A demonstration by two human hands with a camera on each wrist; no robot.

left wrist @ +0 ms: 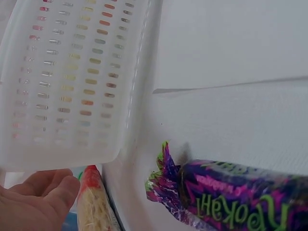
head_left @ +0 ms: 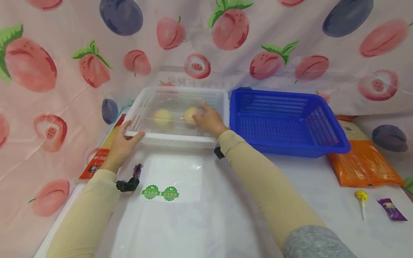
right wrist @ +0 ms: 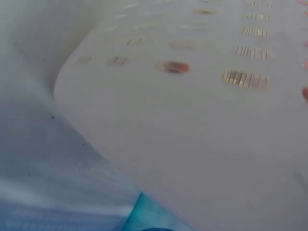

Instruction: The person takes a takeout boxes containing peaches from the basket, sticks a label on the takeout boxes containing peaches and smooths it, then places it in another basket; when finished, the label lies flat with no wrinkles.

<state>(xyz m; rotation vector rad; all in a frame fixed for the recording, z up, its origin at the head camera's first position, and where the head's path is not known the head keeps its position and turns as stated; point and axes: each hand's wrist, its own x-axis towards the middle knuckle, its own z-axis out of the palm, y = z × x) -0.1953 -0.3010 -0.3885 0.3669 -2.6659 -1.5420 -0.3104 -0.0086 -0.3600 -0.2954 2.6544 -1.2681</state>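
Left hand: As the white basket (head_left: 180,137) is light-looking and loose on the table, the left hand (head_left: 124,145), thumb and fingers spread at its near left corner, probably steadies it.
Right hand: The right hand (head_left: 210,121) reaches over the near rim to the right-hand pale yellow ball (head_left: 191,114); whether it pinches that or only touches the clear plastic (head_left: 175,101) cannot be told.
Yellow balls: Both lie inside the white basket, side by side, seemingly under the plastic, which likely keeps them together.
Blue basket: The blue basket (head_left: 290,147) stands just beside, within easy reach of the right arm.
Left wrist view: It shows lettering on the purple-wrapped candy (left wrist: 231,192), which the left wrist partly hides from the head camera.
Right wrist view: It shows slotted basket wall close up, but no fingers; only the head view shows those.
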